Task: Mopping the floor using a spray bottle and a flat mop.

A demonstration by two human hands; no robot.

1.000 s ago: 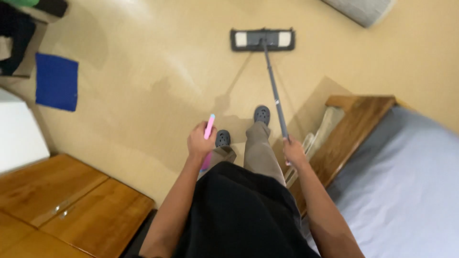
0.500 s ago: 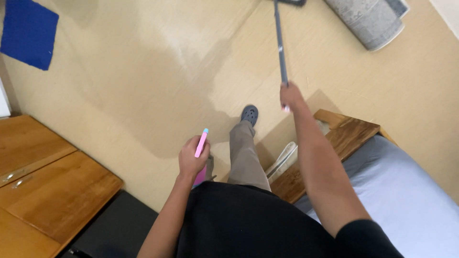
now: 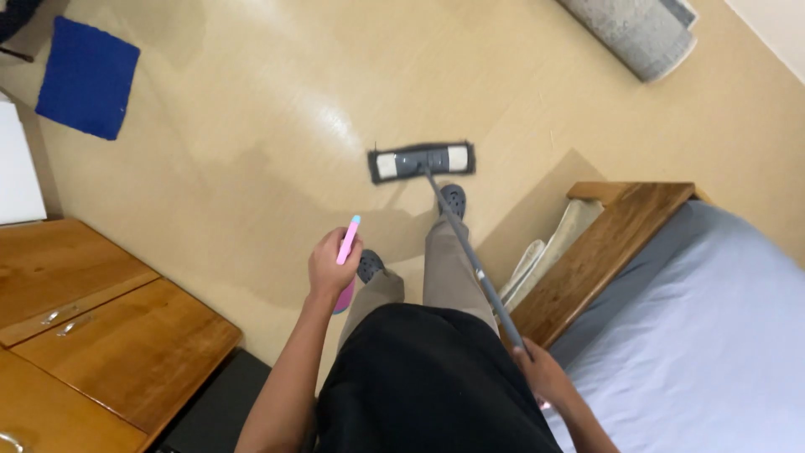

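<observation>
My right hand (image 3: 543, 374) grips the upper end of a grey mop handle (image 3: 470, 256) low at my right side. The handle slants down to a flat grey and white mop head (image 3: 421, 161) lying on the beige floor just ahead of my feet. My left hand (image 3: 329, 267) holds a pink spray bottle (image 3: 345, 270) with a light blue tip, pointing up and away from me. My grey clogs and tan trousers show between the two hands.
A wooden bed frame (image 3: 604, 252) with a grey-blue mattress (image 3: 713, 335) stands at the right. Wooden drawers (image 3: 92, 327) stand at the lower left. A blue mat (image 3: 88, 75) lies at the top left, a rolled grey rug (image 3: 633, 29) at the top right.
The mop head has been pulled back from far across the floor to just in front of my feet. My right hand dropped from an outstretched reach to my side. The left hand kept the bottle.
</observation>
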